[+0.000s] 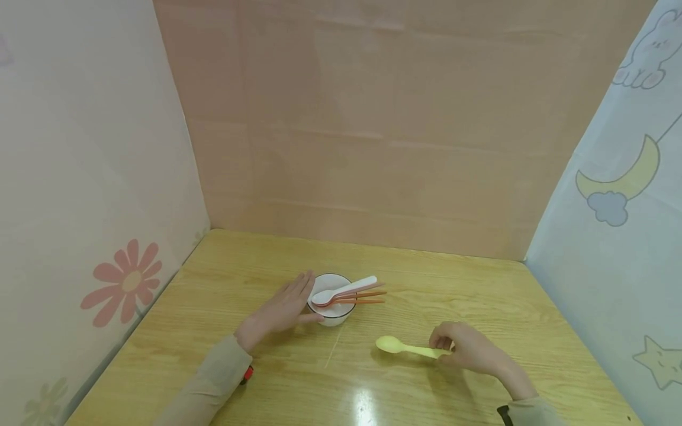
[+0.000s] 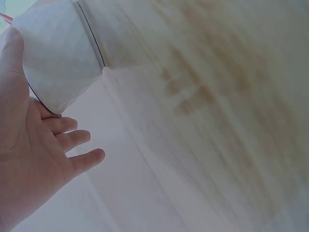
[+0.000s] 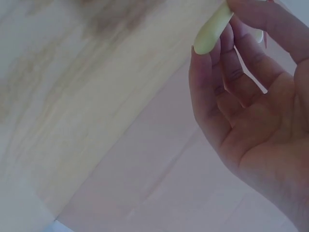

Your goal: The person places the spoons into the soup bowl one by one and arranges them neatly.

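Observation:
A white bowl (image 1: pixel 331 320) with a dark rim stands on the wooden table. My left hand (image 1: pixel 285 305) rests against its left side, fingers straight and thumb at the near side; the left wrist view shows the hand (image 2: pixel 43 135) touching the bowl (image 2: pixel 63 58). In the bowl lie a white spoon (image 1: pixel 341 291) and several pink and orange utensils (image 1: pixel 367 301), handles pointing right. Right of the bowl, my right hand (image 1: pixel 469 348) pinches a yellow spoon (image 1: pixel 410 348) by its handle end, with the spoon's head pointing left. In the right wrist view the handle end (image 3: pixel 212 34) shows between thumb and fingers.
The wooden table (image 1: pixel 266 384) reaches back to a plain pinkish-tan wall (image 1: pixel 373 130). Pale printed sheets (image 1: pixel 96 148) hang along the left side and the right side (image 1: pixel 613 266).

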`<state>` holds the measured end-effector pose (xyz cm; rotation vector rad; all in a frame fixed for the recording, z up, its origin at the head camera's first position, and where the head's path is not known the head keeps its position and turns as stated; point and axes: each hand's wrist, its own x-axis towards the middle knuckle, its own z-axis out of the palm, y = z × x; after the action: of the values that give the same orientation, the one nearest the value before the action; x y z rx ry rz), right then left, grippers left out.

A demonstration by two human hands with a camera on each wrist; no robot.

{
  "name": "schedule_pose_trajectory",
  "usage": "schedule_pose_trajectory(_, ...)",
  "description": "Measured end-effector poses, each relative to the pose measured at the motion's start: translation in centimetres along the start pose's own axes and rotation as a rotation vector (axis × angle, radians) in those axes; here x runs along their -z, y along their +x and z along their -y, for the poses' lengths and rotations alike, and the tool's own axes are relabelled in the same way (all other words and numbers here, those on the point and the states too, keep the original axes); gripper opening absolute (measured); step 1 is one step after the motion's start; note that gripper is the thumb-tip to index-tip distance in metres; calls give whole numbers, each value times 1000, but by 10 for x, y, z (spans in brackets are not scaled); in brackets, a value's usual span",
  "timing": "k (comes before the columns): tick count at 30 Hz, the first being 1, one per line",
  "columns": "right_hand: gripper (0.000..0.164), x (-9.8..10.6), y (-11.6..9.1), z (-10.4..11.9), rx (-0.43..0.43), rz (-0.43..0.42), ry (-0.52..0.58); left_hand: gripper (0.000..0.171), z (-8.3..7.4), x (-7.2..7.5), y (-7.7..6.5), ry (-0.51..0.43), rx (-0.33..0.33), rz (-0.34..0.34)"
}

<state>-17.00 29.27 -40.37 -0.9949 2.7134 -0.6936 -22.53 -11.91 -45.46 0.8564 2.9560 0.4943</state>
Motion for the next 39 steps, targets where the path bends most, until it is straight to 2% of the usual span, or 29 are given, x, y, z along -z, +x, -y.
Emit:
schedule_pose_trajectory(8, 22, 20, 9, 5, 42, -3, -34, 97, 0, 1, 0, -5, 3, 4)
schedule_pose_trajectory(19, 24, 45, 21, 13, 113, -66, -85, 98, -1, 2, 0, 0, -1, 0)
schedule_pose_trajectory(29, 21, 66, 42, 26, 90, -34, -110, 98, 0, 2, 0, -19, 5, 12)
schedule_pose_trajectory(39, 18, 77, 71, 31, 75, 3, -119, 99, 2, 1, 0, -1, 10, 15)
